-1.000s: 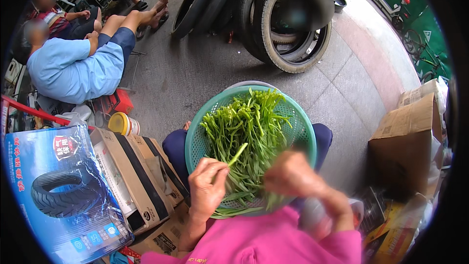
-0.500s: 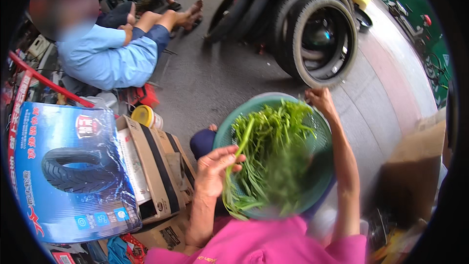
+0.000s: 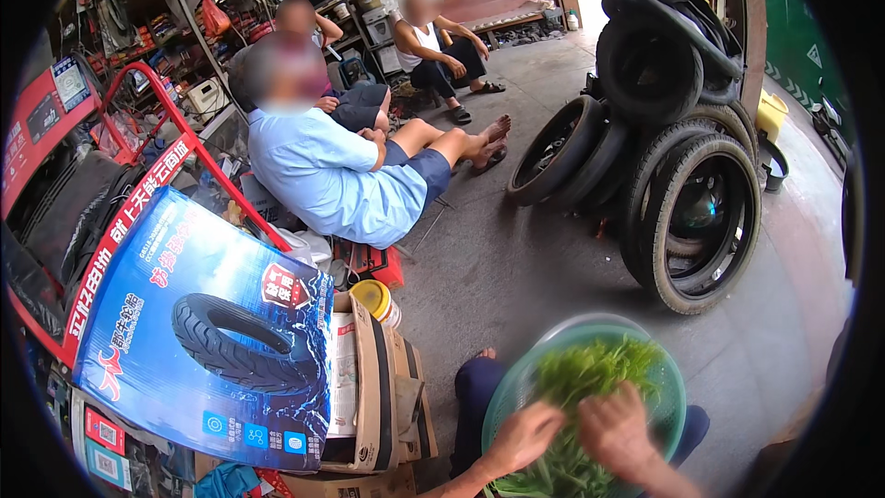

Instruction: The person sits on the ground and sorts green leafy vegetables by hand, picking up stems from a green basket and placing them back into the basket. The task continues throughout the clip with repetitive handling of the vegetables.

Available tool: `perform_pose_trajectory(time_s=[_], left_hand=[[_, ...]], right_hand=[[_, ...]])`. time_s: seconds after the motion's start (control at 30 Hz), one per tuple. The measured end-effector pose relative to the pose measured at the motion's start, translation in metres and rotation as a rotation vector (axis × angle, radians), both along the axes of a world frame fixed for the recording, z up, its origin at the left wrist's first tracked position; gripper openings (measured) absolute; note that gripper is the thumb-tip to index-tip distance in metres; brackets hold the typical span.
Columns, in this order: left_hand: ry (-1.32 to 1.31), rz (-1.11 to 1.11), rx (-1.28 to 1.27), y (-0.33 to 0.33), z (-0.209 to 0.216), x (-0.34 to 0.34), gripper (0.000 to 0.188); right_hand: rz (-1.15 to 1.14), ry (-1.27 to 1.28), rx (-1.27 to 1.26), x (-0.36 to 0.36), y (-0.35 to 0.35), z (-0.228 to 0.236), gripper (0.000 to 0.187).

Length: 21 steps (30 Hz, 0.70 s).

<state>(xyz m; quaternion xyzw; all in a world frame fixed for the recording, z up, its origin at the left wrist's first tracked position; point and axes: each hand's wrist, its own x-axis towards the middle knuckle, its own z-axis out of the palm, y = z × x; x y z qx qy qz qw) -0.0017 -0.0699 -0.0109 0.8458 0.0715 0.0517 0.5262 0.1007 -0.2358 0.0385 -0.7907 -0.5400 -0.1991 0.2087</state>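
A green plastic basket point(image 3: 678, 387) rests in my lap, heaped with leafy green vegetables point(image 3: 590, 369). Both hands are over the heap, close together with a narrow gap between them. My left hand point(image 3: 525, 435) has its fingers bunched together at the left part of the greens; whatever they pinch does not show. My right hand point(image 3: 616, 426) reaches in among the leaves with its fingers pointing away from me. Motion blur smears those fingers, and leaves partly surround them.
Stacked tyres point(image 3: 705, 221) stand ahead on the right. To my left are a blue tyre carton point(image 3: 230, 332), opened cardboard boxes point(image 3: 373, 397), a red-framed stand point(image 3: 138, 212) and a yellow-lidded tub point(image 3: 376, 300). A person in light blue point(image 3: 323, 171) sits beyond, with two others behind.
The view has swung up and left, showing more of the shop. My right hand has come from the basket's far right rim to beside my left. The long stem in my left hand no longer shows.
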Motion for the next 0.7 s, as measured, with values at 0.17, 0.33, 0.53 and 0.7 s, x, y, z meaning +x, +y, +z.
perform_pose_trajectory(time_s=[0.17, 0.33, 0.53, 0.7], left_hand=[[-0.084, -0.092, 0.046, -0.008, 0.002, 0.004, 0.009], [-0.156, -0.239, 0.066, -0.003, -0.006, 0.002, 0.013], [-0.143, -0.239, 0.031, -0.010, 0.000, -0.005, 0.014], [-0.270, -0.163, -0.094, -0.022, 0.018, 0.001, 0.014]], right_hand=[[-0.039, -0.028, -0.049, -0.019, -0.009, -0.025, 0.012], [0.005, 0.003, 0.026, -0.022, -0.011, -0.018, 0.016], [-0.061, 0.194, 0.125, -0.034, -0.010, -0.016, 0.017], [-0.283, 0.613, 0.583, -0.058, -0.020, -0.050, 0.030]])
